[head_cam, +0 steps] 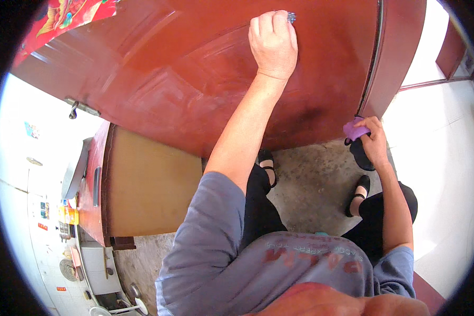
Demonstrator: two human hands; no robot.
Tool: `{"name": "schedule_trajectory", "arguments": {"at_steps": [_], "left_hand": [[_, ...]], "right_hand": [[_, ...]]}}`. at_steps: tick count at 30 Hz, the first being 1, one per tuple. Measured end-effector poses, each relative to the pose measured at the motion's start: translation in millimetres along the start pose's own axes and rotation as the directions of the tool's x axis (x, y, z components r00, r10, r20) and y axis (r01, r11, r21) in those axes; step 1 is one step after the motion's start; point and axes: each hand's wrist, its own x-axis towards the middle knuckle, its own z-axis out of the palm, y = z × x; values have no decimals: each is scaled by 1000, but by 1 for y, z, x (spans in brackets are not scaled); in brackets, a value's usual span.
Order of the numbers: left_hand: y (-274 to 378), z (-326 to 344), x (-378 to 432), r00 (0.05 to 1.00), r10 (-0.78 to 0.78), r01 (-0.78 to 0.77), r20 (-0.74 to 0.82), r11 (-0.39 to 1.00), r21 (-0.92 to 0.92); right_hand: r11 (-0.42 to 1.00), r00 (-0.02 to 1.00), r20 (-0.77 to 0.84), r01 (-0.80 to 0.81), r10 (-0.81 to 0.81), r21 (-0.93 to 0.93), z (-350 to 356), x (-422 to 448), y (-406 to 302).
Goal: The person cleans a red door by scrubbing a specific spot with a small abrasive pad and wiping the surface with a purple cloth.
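Note:
My left hand (274, 45) is raised against the red-brown panelled door (221, 83), with its fingers curled around a small shiny metallic thing (292, 17). Most of that thing is hidden by the fingers, so its kind is unclear. Lower down on the right, my right hand (373, 140) pinches a crumpled purple cloth (354, 128) beside the bottom of the door frame (395, 59). Just below the cloth is a black object (361, 156), partly covered by the hand; whether it is held cannot be told.
A cabinet with a tan side panel (154, 185) and red top stands at left by the door's handle (74, 110). My black shoes (267, 162) rest on the concrete floor (312, 177). A white wall (438, 150) rises at right. A red poster (67, 23) hangs on the door.

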Motion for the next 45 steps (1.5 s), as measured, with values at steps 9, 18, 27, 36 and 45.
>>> {"name": "schedule_trajectory", "arguments": {"at_steps": [9, 18, 27, 36, 45], "left_hand": [[-115, -111, -21, 972, 73, -123, 222, 967, 222], [-89, -90, -1, 979, 126, -147, 162, 982, 121], [-26, -19, 14, 927, 322, -324, 192, 946, -22], [-13, -18, 27, 964, 195, -193, 182, 981, -31], [-2, -22, -104, 867, 308, -291, 392, 951, -104]], "right_hand": [[1000, 998, 54, 22, -21, -9, 2, -5, 0], [998, 997, 63, 52, -51, -22, -2, -13, -13], [999, 999, 6, 47, -47, -26, 6, -1, -15], [996, 996, 39, 85, -83, -36, 2, -6, -15], [999, 999, -26, 42, -42, -13, -13, -4, -13]]}}
